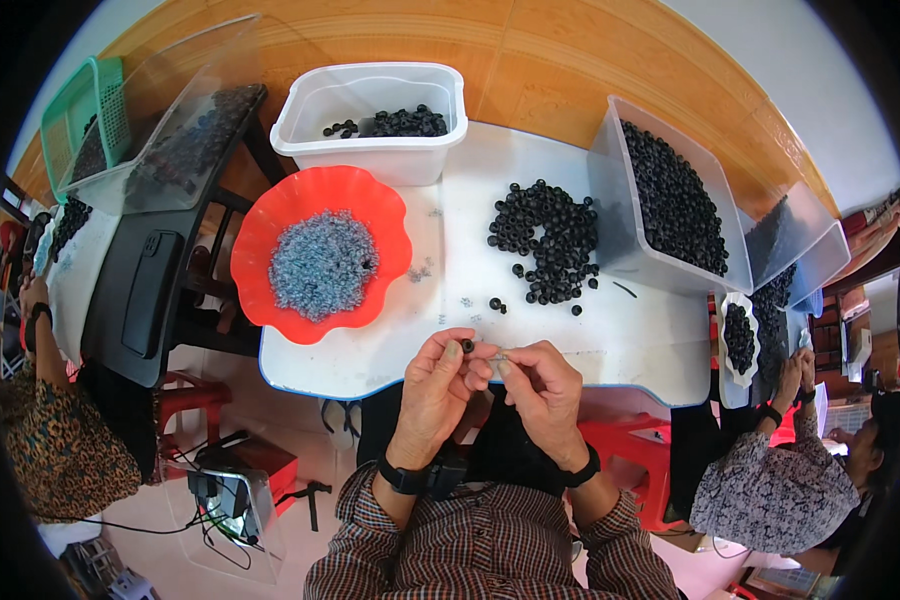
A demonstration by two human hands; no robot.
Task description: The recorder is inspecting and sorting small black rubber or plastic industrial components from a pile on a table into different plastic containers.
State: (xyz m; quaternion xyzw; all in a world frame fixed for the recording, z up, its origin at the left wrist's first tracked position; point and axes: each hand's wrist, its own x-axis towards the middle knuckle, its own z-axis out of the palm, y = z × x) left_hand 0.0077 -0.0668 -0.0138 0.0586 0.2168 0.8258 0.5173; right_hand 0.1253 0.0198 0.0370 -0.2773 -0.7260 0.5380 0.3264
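Observation:
Just above the near edge of the white table (630, 345), my two hands almost meet. Between its thumb and fingers, my left hand (432, 395) pinches a small round black part (467, 345) with a hole in it. My right hand (545, 390) is closed in a pinch beside it, fingertips close to the left ones; what sits in them is too small to make out. Beyond my hands lies a loose pile of the same black parts (560, 240). A red wavy-rimmed bowl (395, 240) to the left holds many small clear bluish pieces (315, 260).
A white tub (370, 155) with some black parts stands at the back. On the right is a clear bin (620, 220) full of them. Co-workers sit at both sides, one with a patterned sleeve (760, 490). A black phone-like case (155, 290) lies on the left table.

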